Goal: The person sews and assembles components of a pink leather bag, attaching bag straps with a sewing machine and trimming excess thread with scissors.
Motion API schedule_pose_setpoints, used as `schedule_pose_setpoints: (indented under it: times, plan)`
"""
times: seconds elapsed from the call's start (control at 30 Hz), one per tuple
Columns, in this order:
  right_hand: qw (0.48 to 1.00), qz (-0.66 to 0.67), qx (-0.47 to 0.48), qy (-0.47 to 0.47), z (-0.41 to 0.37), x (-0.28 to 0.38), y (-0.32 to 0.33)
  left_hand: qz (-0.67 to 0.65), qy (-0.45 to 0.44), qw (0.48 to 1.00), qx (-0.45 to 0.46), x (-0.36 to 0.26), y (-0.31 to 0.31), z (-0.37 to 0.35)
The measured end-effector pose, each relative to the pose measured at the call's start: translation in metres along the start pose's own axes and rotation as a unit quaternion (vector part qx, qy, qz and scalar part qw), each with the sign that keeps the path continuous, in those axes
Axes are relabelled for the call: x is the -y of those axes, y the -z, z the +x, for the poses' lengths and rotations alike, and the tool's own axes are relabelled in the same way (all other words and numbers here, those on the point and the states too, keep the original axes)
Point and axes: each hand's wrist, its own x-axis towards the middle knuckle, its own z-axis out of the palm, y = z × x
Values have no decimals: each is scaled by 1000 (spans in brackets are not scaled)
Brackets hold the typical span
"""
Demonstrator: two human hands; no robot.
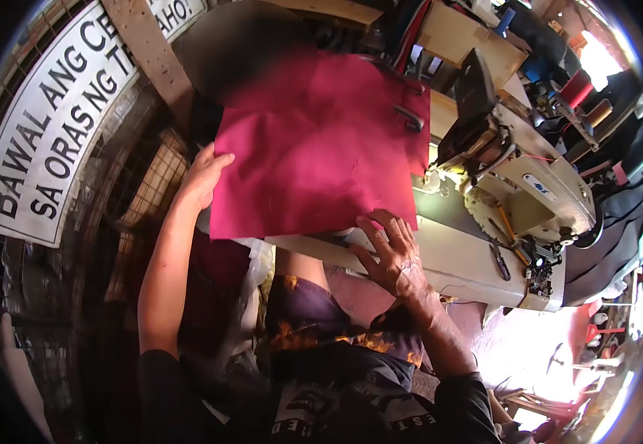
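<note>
A large magenta piece of cloth (314, 163) spreads over the sewing table in front of me, its right edge near the needle area of a sewing machine (547, 185). My left hand (201, 176) grips the cloth's left edge, thumb on top and the other fingers partly hidden behind it. At the lower right corner lies my right hand (394, 253), fingers apart and fingertips on the cloth, the thumb held away from them. The machine's lamp lights the spot just right of the cloth.
Small scissors or thread snips (499, 263) lie on the table edge (454, 255) by the machine. Thread spools (576, 90) stand behind it. A wire mesh wall with a lettered sign (55, 118) runs along my left. Dark cloth (610, 251) hangs at the right.
</note>
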Motion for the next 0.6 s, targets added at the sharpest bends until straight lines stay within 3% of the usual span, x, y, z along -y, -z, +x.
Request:
schedule_pose_setpoints:
  times: [0.17,0.2,0.27,0.3,0.37,0.4,0.47,0.53,0.6]
  plan:
    - [999,-9,21,28,4,-3,-7,140,-118,983,5,0,-14,1]
    - [999,-10,15,30,8,-3,-9,210,-141,966,-50,-1,-18,-4]
    - [998,-32,17,47,15,-2,-11,346,-185,906,-156,-5,-29,-14]
    - [998,-33,18,58,16,-1,-12,407,-285,848,-187,9,-23,-10]
    - [997,-36,17,70,21,2,-11,484,-332,790,-177,-17,-43,-52]
    - [997,-40,14,69,23,5,-9,508,-352,776,-125,-34,-58,-81]
    - [995,-41,25,83,19,10,-9,550,-404,727,78,-32,-79,-113]
    - [991,-35,54,116,0,20,-10,562,-424,695,147,-4,-93,-116]
    - [981,-54,88,165,-1,28,-15,557,-415,702,156,2,-88,-106]
